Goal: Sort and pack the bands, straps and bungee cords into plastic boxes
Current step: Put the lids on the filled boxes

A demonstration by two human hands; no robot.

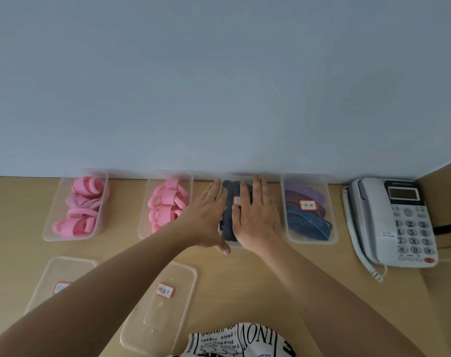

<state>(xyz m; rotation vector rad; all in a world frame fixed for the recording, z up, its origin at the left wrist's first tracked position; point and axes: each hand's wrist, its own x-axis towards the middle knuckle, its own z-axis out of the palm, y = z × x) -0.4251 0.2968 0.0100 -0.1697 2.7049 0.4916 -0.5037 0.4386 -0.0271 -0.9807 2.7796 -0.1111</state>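
Several clear plastic boxes line the wall. The far-left box (51, 228) and the second box (144, 228) hold pink bands and have no lids. The third box (229, 244) holds dark grey straps (228, 217) under a lid with a small label. My left hand (206, 217) and my right hand (255, 215) lie flat on that lid, fingers spread and pointing at the wall. The fourth box (309, 239) holds purple and blue cords under a labelled lid. Two loose clear lids lie nearer me, one (64, 271) partly under my left forearm, the other (165, 313) with a red-edged label.
A white desk phone (394, 222) with a coiled cord stands at the right, near the desk's wooden side panel (440, 176). A plain wall rises right behind the boxes. Black-and-white printed clothing (239, 341) shows at the bottom edge.
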